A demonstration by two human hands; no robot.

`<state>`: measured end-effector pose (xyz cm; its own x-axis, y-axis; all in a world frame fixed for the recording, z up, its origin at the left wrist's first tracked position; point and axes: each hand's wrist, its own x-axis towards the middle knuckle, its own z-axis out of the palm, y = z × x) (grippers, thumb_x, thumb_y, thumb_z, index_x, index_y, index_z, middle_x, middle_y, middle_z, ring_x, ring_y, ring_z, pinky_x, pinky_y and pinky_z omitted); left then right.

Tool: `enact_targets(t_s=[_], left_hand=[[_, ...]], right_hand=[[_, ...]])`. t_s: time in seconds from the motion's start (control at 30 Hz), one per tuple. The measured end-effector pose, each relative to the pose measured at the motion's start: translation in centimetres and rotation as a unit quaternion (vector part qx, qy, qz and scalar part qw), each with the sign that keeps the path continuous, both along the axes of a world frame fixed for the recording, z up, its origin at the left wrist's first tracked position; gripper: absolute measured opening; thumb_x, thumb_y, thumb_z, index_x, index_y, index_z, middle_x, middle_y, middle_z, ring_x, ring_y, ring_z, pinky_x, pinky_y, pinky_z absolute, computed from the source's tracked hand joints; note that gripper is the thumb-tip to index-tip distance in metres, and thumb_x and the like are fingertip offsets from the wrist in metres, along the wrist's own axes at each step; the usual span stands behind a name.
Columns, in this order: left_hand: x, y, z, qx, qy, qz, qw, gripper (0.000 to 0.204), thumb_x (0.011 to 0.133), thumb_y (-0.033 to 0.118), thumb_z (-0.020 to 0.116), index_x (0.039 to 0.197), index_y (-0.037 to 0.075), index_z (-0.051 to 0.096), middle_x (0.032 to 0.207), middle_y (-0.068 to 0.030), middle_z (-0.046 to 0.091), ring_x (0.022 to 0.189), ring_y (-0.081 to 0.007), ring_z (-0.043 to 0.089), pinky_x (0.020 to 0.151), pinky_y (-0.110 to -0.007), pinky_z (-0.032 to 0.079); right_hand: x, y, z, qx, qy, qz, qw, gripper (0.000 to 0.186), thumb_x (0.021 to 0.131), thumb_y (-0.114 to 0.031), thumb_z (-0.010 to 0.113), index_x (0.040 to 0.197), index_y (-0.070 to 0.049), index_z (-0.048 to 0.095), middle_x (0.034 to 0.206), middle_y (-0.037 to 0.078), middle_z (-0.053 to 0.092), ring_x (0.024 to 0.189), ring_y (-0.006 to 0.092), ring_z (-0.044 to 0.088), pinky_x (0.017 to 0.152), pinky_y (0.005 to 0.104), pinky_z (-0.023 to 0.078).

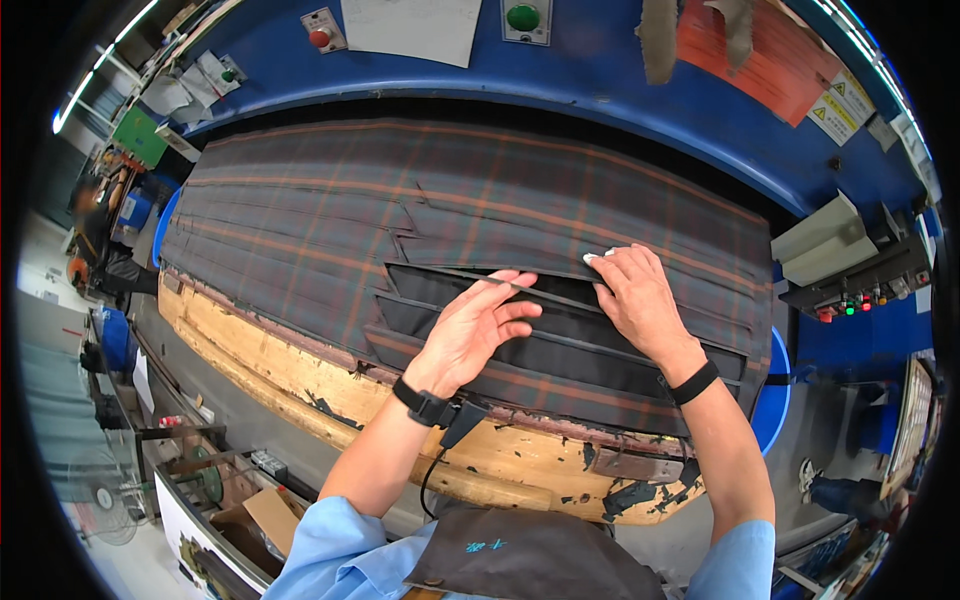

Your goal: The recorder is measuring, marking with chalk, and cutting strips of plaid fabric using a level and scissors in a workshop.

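Dark plaid fabric (300, 210) with orange and green lines lies spread over a long worktable. Long folded pleats run across it. Toward the right, some folds stand open and show a black inner side (560, 330). My left hand (475, 325) is at a raised pleat edge, palm turned up and fingers apart; its fingertips touch the fold. My right hand (637, 298) is bent over the same opening farther right, its fingers closed on the pleat edge. Black bands circle both wrists, and a cable hangs from the left one.
A worn wooden board (400, 430) forms the table's near edge. Behind the fabric rises a blue machine body (420, 85) with a green button (522, 16) and a red button (319, 38). A control box (870, 290) stands at right. At lower left lies a cardboard box (272, 520).
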<state>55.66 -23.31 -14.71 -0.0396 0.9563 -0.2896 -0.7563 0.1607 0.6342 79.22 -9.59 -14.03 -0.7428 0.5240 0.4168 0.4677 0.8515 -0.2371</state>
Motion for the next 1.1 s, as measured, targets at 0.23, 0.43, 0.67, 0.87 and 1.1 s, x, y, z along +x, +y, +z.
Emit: enact_targets(t_s=[0.23, 0.43, 0.67, 0.87, 1.1], left_hand=[[0.5, -0.9, 2.1, -0.051, 0.061, -0.215, 0.973, 0.052, 0.11, 0.035, 0.052, 0.143, -0.004, 0.052, 0.141, -0.0214, 0.061, 0.106, -0.0286, 0.072, 0.082, -0.037, 0.062], [0.5, 1.8, 0.0, -0.028, -0.144, 0.035, 0.989, 0.036, 0.107, 0.039, 0.059, 0.098, 0.005, 0.067, 0.093, -0.009, 0.073, 0.087, -0.0243, 0.07, 0.068, -0.032, 0.056], [-3.6, -1.5, 3.8, 0.07, 0.009, 0.231, 0.97, 0.017, 0.103, 0.026, 0.067, 0.091, 0.013, 0.065, 0.074, 0.0018, 0.064, 0.064, -0.0087, 0.057, 0.052, -0.022, 0.044], [-6.4, -7.8, 6.4, 0.05, 0.133, 0.271, 0.952, 0.015, 0.106, 0.022, 0.062, 0.1, 0.01, 0.067, 0.083, -0.0011, 0.069, 0.07, -0.0086, 0.059, 0.056, -0.022, 0.047], [-6.0, -11.8, 0.9, -0.092, 0.279, 0.269, 0.917, 0.019, 0.101, 0.019, 0.071, 0.089, 0.014, 0.057, 0.067, 0.0021, 0.059, 0.053, -0.0064, 0.053, 0.046, -0.021, 0.039]], right_hand=[[0.5, -0.5, 1.2, 0.012, 0.005, -0.018, 1.0, 0.057, 0.081, 0.0, 0.072, 0.136, -0.006, 0.061, 0.117, 0.011, 0.063, 0.111, 0.0321, 0.061, 0.101, 0.0445, 0.049], [1.6, -3.9, 5.7, -0.05, 0.024, -0.017, 0.998, 0.072, 0.074, 0.007, 0.074, 0.142, -0.01, 0.058, 0.115, 0.011, 0.061, 0.097, 0.0308, 0.066, 0.081, 0.0404, 0.057], [9.5, -5.8, 7.5, -0.019, 0.042, -0.106, 0.993, 0.085, 0.063, 0.013, 0.077, 0.142, -0.007, 0.056, 0.104, 0.015, 0.06, 0.095, 0.0354, 0.064, 0.08, 0.043, 0.053], [17.7, -9.1, 7.5, -0.015, 0.032, -0.175, 0.984, 0.08, 0.064, 0.015, 0.071, 0.14, -0.007, 0.061, 0.09, 0.012, 0.053, 0.081, 0.0303, 0.056, 0.073, 0.0341, 0.049], [18.7, -11.6, 1.5, -0.091, -0.046, -0.13, 0.986, 0.074, 0.063, 0.008, 0.078, 0.135, -0.007, 0.064, 0.092, 0.011, 0.055, 0.087, 0.0323, 0.059, 0.078, 0.043, 0.051]])
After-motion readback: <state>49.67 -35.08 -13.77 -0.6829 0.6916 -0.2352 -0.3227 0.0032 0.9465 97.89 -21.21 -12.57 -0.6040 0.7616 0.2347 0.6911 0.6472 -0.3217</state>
